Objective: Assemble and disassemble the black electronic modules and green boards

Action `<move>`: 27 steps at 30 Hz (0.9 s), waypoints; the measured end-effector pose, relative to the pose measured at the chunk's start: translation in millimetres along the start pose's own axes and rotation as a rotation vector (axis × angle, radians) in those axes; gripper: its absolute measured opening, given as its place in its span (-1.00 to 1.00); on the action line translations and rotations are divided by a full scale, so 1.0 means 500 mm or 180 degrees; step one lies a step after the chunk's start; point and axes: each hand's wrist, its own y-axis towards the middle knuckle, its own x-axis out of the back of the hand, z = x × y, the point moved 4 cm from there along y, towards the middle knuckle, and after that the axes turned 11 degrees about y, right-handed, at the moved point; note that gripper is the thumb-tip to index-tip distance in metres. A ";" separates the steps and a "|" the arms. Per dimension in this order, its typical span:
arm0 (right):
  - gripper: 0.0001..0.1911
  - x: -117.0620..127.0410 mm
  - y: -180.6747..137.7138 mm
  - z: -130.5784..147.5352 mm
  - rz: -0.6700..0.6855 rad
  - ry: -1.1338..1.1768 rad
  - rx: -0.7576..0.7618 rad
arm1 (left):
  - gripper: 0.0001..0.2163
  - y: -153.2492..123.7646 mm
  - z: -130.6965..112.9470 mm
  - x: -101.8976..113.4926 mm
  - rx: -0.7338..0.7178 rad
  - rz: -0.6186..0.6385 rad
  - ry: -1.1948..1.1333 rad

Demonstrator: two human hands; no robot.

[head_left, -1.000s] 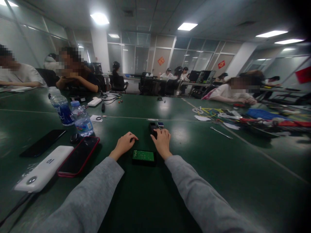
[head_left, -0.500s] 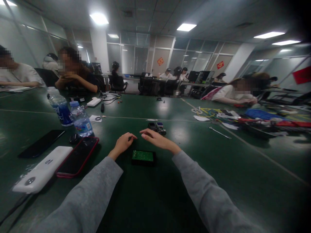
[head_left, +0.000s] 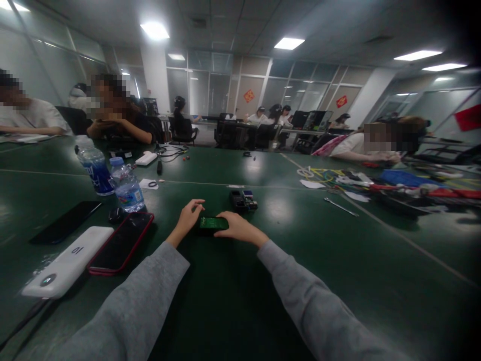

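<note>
A green circuit board [head_left: 211,223] sits in a black case on the dark green table in front of me. My right hand [head_left: 237,226] grips the board's right end, thumb on the near side and fingers on the far side. My left hand [head_left: 190,214] is by the board's left end, its fingers apart and partly stretched out; I see nothing held in it. Just beyond the right hand lie a black case part [head_left: 236,200] and a small module with a screen [head_left: 248,197].
To the left are a red-edged phone [head_left: 122,243], a white power bank [head_left: 69,260], a black phone [head_left: 65,222] and two bottles, the nearer a water bottle [head_left: 128,188]. A wrench [head_left: 341,206] and a heap of cables [head_left: 319,175] lie right. Several people sit around.
My right hand has come down and closed on the right end of the board. The board has moved away from me and slightly left. My left hand has shifted slightly left.
</note>
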 end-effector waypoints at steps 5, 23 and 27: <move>-0.53 -0.032 0.000 -0.029 -0.1414 -0.0166 -0.0346 | -0.57 0.002 0.013 -0.003 0.0373 -0.0089 -0.0332; -0.36 -0.042 -0.018 0.007 -0.1619 -0.0737 0.0180 | -0.72 -0.011 -0.015 0.004 -0.0239 -0.0273 0.0375; -0.24 -0.048 -0.018 0.009 -0.1452 -0.0695 0.0313 | -0.73 -0.012 -0.018 0.010 -0.0196 -0.0361 0.0339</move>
